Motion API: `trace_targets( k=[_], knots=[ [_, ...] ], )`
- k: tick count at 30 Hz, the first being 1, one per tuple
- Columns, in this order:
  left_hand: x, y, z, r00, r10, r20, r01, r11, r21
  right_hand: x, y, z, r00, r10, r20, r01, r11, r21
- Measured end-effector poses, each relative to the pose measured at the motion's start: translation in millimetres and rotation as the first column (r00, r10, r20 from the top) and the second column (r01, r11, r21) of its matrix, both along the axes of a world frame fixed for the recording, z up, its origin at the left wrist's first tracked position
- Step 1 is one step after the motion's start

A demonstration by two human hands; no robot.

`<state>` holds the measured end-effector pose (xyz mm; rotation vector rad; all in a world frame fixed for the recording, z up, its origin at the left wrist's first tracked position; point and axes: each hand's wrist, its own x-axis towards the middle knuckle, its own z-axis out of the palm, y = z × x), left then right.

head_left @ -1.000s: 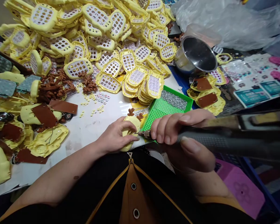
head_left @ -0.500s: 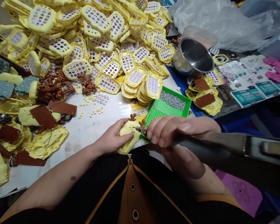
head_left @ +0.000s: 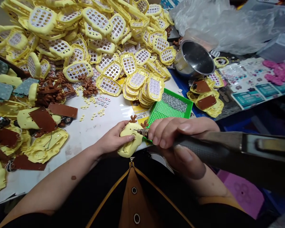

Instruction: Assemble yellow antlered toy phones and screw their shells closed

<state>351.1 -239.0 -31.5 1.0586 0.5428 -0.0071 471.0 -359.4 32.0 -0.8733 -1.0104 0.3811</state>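
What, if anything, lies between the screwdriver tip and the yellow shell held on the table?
Nothing visible: the grey power screwdriver in the right hand has its tip on the yellow plastic shell, which the left hand steadies.

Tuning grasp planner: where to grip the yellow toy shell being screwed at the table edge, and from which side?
Grip the yellow shell across its rounded lower body from the left, as the left hand does. The brown antlers top it, and the right hand brings the screwdriver from the right.
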Motion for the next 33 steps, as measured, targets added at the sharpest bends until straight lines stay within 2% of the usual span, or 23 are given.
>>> trace_targets(
  k=[3, 6, 14, 22, 26, 33],
  knots=[
    [-0.1, -1.1, -0.7, 1.0, 0.012, 0.014, -0.011, 0.996, -0.086, 0.0, -1.8, 2.2, 1.0, -0.008, 0.004, 0.008, 1.0, -0.01],
    [0.1, -0.9, -0.2, 1.0, 0.008, 0.009, -0.007, 0.997, -0.078, -0.7, -1.8, 2.3, 1.0, -0.014, 0.007, 0.014, 1.0, -0.012],
    [2.0, -0.6, 2.4, 0.997, -0.036, -0.061, 0.045, 0.988, 0.15, -1.5, 1.0, -6.0, 1.0, 0.019, 0.015, -0.019, 1.0, -0.004],
    [8.2, -0.7, 10.5, 0.992, -0.08, -0.097, 0.112, 0.909, 0.401, 1.9, 8.4, -10.1, 0.994, 0.077, 0.081, -0.075, 0.997, -0.024],
    [8.9, -1.4, 10.3, 0.99, -0.088, -0.113, 0.126, 0.912, 0.389, 2.8, 13.3, -9.9, 0.988, 0.128, 0.088, -0.128, 0.992, -0.001],
    [6.4, -2.5, 13.3, 0.99, -0.087, -0.115, 0.122, 0.929, 0.35, 4.5, 19.9, -17.1, 0.981, 0.194, -0.001, -0.194, 0.981, 0.026]
  ],
)
